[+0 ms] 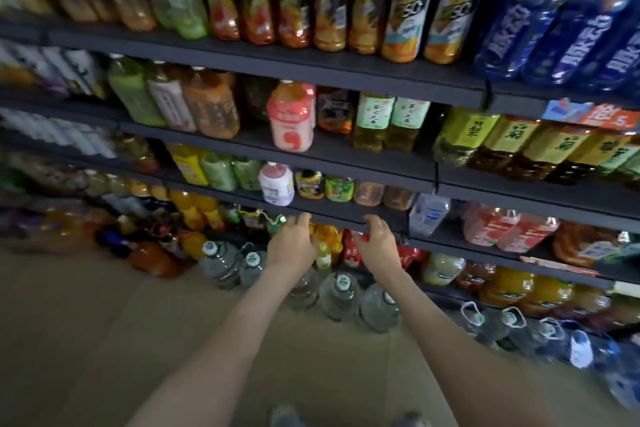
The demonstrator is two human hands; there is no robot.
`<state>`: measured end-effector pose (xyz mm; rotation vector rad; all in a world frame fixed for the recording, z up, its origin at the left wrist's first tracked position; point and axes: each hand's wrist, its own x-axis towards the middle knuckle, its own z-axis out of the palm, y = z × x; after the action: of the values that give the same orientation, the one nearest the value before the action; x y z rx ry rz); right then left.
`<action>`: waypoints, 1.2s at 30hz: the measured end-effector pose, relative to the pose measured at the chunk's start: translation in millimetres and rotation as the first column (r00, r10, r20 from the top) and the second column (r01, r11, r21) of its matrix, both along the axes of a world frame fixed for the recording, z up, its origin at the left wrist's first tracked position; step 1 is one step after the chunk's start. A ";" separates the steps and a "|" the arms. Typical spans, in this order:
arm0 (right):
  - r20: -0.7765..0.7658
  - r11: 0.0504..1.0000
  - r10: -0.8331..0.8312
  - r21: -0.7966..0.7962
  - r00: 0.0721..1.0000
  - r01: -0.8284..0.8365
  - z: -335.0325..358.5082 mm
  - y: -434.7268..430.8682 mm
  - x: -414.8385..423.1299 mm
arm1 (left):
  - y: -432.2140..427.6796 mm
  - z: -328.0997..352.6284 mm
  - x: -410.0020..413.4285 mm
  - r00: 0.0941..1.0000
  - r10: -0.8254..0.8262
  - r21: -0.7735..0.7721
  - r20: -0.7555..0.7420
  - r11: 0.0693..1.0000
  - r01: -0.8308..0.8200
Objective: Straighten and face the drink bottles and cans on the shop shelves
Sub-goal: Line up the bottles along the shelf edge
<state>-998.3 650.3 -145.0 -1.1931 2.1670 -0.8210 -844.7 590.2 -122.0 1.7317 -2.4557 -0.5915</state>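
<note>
Both hands are reaching under the dark shelf edge [332, 215]: the left hand [294, 243] is curling around a yellow juice bottle [323, 253], the right hand [377, 243] loosely beside red bottles [351, 250]. Facing that row seems underway; next, turning labels forward.

We see both arms stretched down to a low shelf [332, 210]. The left hand [294, 241] is curled over orange bottles [325, 236]; the right hand [375, 241] is at red bottles [351, 250]. Whether either grips anything, we can't tell. A white and purple bottle [277, 184] stands on the shelf just above, a pink and white bottle [292, 116] higher up. Big clear water jugs [339, 295] sit on the floor [104, 322] below the hands. The frame is blurred.
</note>
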 end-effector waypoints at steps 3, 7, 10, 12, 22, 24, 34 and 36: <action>0.036 0.999 -0.040 0.014 0.999 0.039 -4.6 -26.0 33.5 | -27.1 -1.3 35.7 1.000 0.024 0.002 0.006 1.000 -0.024; 0.048 0.998 -0.046 0.033 0.998 0.044 -8.6 -54.6 60.1 | -57.4 -4.6 60.7 0.999 0.047 0.027 -0.020 0.999 -0.047; 0.065 0.998 -0.034 0.059 0.997 0.030 -14.7 -80.8 69.8 | -81.9 -11.9 73.1 0.997 0.059 0.036 -0.041 0.998 -0.058; 0.069 0.997 -0.025 0.075 0.997 0.019 -19.3 -98.7 76.0 | -96.8 -15.4 82.4 0.996 0.086 0.038 -0.027 0.996 -0.085; 0.083 0.984 0.179 -0.009 0.980 -0.179 1.7 -214.0 138.2 | -170.7 0.3 128.2 0.967 0.254 0.035 -0.015 0.967 -0.254; 0.066 0.977 0.212 -0.040 0.975 -0.210 8.2 -238.6 152.1 | -188.3 2.3 143.4 0.960 0.276 0.028 -0.045 0.961 -0.275; 0.029 0.983 0.181 -0.048 0.983 -0.179 2.8 -350.3 266.6 | -300.9 -4.9 263.4 0.958 0.283 0.018 -0.044 0.959 -0.283; 0.058 0.991 0.121 -0.073 0.991 -0.116 2.9 -376.3 297.2 | -332.0 -3.7 293.7 0.972 0.227 -0.024 -0.052 0.973 -0.229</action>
<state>-701.0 274.1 -142.1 -1.2996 2.0115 -0.8763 -551.0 258.2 -125.7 1.9269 -2.1791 -0.5624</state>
